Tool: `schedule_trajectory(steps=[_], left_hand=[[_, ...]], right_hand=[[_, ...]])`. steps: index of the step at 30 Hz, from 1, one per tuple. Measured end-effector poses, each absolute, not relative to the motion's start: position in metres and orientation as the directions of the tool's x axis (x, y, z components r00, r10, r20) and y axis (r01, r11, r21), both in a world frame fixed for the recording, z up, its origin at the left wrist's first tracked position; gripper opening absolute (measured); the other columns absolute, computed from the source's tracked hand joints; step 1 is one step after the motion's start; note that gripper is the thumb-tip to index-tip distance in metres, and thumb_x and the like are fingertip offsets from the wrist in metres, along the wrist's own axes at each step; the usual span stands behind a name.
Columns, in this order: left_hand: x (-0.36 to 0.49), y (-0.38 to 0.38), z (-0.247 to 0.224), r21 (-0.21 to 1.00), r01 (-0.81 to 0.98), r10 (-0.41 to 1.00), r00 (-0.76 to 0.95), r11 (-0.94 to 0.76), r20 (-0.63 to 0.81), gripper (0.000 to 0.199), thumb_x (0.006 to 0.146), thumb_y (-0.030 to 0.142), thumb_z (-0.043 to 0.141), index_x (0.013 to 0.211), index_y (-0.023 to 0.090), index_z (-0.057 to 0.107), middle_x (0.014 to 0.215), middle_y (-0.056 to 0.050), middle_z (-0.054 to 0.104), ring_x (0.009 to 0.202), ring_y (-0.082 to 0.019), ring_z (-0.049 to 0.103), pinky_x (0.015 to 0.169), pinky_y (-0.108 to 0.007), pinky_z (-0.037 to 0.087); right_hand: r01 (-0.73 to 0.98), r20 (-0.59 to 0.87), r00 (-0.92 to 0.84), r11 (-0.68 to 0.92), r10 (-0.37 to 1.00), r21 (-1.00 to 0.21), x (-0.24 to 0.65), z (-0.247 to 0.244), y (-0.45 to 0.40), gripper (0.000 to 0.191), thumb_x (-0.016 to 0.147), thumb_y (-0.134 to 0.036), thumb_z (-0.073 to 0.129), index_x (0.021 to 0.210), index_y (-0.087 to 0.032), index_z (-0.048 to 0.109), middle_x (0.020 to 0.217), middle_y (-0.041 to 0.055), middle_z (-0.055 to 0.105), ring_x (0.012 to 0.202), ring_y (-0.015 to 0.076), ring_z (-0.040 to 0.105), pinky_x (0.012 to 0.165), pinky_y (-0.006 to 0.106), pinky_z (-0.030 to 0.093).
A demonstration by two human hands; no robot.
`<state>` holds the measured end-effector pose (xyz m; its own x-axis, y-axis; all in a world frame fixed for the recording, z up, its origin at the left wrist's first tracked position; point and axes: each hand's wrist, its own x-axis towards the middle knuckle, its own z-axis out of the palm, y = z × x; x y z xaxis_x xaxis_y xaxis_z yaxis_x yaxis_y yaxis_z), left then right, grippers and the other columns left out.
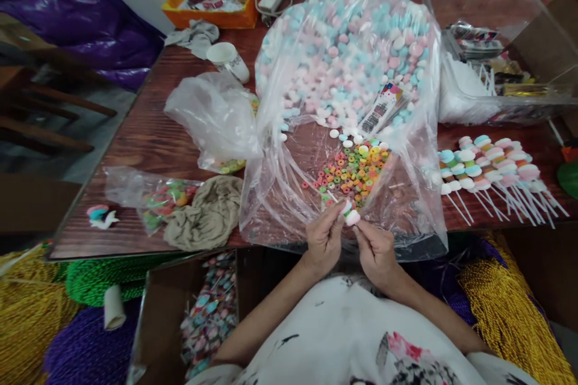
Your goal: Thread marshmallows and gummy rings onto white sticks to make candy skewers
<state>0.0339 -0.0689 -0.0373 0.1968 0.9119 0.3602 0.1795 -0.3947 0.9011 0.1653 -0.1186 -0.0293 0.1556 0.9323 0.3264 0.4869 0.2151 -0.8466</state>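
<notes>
Near the table's front edge, my two hands come together on a small marshmallow skewer [352, 217] with white and pinkish pieces and a green bit between them. My left hand [325, 234] pinches it from the left, and a white stick tip shows just above those fingers. From the lower right, the closed fingertips of my right hand [377, 249] touch its lower end; the stick there is hidden. Just beyond lie colourful ring candies [356, 171] on a large clear plastic bag [280, 192]. Many pink, white and blue marshmallows [316, 66] fill the bag's far part.
Several finished marshmallow skewers [492, 162] lie right, before a clear plastic bin [478, 102]. Printed packets [382, 111] rest on the marshmallows. Leftward are a beige cloth [208, 210], candy bag [167, 198], mug [228, 61] and orange tray [244, 16]. A box of wrapped sweets [210, 313] stands below.
</notes>
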Motion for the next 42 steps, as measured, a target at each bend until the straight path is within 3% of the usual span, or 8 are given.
schedule_trajectory(steps=[6, 11, 15, 22, 32, 35, 39, 42], left_hand=[[0.013, -0.027, -0.028, 0.841, 0.331, 0.902, 0.223, -0.428, 0.371, 0.031, 0.092, 0.023, 0.057, 0.12, 0.023, 0.067, 0.109, -0.007, 0.074, 0.092, -0.018, 0.07, 0.088, -0.035, 0.055], [0.01, 0.012, -0.02, 0.521, 0.624, 0.813, 0.467, -0.582, 0.347, 0.016, 0.089, 0.024, 0.06, 0.092, 0.021, 0.075, 0.082, -0.006, 0.068, 0.082, -0.02, 0.058, 0.081, -0.037, 0.047], [0.025, 0.02, -0.023, 0.332, 0.692, 0.767, 0.597, -0.64, 0.234, 0.017, 0.088, 0.021, 0.059, 0.096, 0.019, 0.073, 0.087, -0.008, 0.061, 0.087, -0.023, 0.052, 0.081, -0.038, 0.044], [0.031, 0.033, -0.021, 0.243, 0.756, 0.794, 0.575, -0.608, 0.199, 0.014, 0.084, 0.023, 0.062, 0.093, 0.019, 0.073, 0.09, -0.009, 0.055, 0.091, -0.025, 0.047, 0.081, -0.04, 0.044], [0.027, 0.038, -0.016, 0.309, 0.666, 0.734, 0.629, -0.679, 0.257, 0.013, 0.082, 0.017, 0.06, 0.092, 0.016, 0.07, 0.101, -0.011, 0.062, 0.098, -0.026, 0.051, 0.089, -0.043, 0.043], [0.025, 0.038, -0.015, 0.444, 0.627, 0.766, 0.566, -0.64, 0.305, 0.014, 0.084, 0.012, 0.056, 0.086, 0.016, 0.069, 0.089, -0.007, 0.068, 0.088, -0.021, 0.057, 0.086, -0.038, 0.045], [0.029, 0.041, -0.018, 0.673, 0.56, 0.842, 0.509, -0.483, 0.181, 0.013, 0.082, 0.012, 0.058, 0.086, 0.016, 0.071, 0.079, -0.002, 0.07, 0.074, -0.015, 0.061, 0.073, -0.028, 0.047], [0.038, 0.043, -0.019, 0.585, 0.612, 0.784, 0.617, -0.532, 0.068, 0.02, 0.08, 0.009, 0.057, 0.088, 0.016, 0.073, 0.08, -0.004, 0.07, 0.078, -0.017, 0.061, 0.075, -0.03, 0.047]], right_hand=[[0.609, 0.347, 0.266, 0.121, 0.899, -0.783, 0.208, -0.035, -0.118, 0.023, 0.095, -0.02, 0.05, 0.103, -0.016, 0.071, 0.073, 0.0029, 0.069, 0.06, 0.0138, 0.062, 0.06, 0.025, 0.049], [0.711, 0.421, 0.257, 0.124, 0.87, -0.692, 0.23, -0.057, -0.12, 0.023, 0.093, -0.019, 0.051, 0.104, -0.017, 0.07, 0.081, 0.0065, 0.074, 0.066, 0.0171, 0.067, 0.063, 0.029, 0.054], [0.748, 0.477, 0.224, 0.164, 0.85, -0.644, 0.229, -0.07, -0.122, 0.022, 0.092, -0.018, 0.053, 0.106, -0.018, 0.07, 0.089, 0.0097, 0.076, 0.074, 0.0197, 0.071, 0.069, 0.032, 0.057], [0.703, 0.467, 0.237, 0.182, 0.852, -0.688, 0.232, -0.068, -0.122, 0.018, 0.092, -0.016, 0.055, 0.104, -0.017, 0.069, 0.086, 0.008, 0.076, 0.072, 0.0182, 0.071, 0.067, 0.03, 0.056], [0.749, 0.5, 0.196, 0.2, 0.844, -0.632, 0.23, -0.071, -0.122, 0.019, 0.091, -0.016, 0.056, 0.104, -0.016, 0.07, 0.089, 0.009, 0.077, 0.075, 0.019, 0.072, 0.07, 0.03, 0.057], [0.757, 0.503, 0.19, 0.201, 0.843, -0.622, 0.23, -0.07, -0.121, 0.018, 0.093, -0.017, 0.055, 0.102, -0.017, 0.07, 0.087, 0.0082, 0.077, 0.073, 0.0184, 0.072, 0.068, 0.029, 0.056], [0.765, 0.483, 0.176, 0.19, 0.858, -0.616, 0.23, -0.07, -0.121, 0.018, 0.093, -0.018, 0.054, 0.102, -0.016, 0.07, 0.086, 0.0082, 0.076, 0.071, 0.0178, 0.071, 0.067, 0.029, 0.054], [0.764, 0.476, 0.175, 0.187, 0.862, -0.618, 0.23, -0.07, -0.121, 0.018, 0.093, -0.018, 0.054, 0.102, -0.016, 0.07, 0.085, 0.0081, 0.076, 0.07, 0.0175, 0.07, 0.066, 0.029, 0.054]])
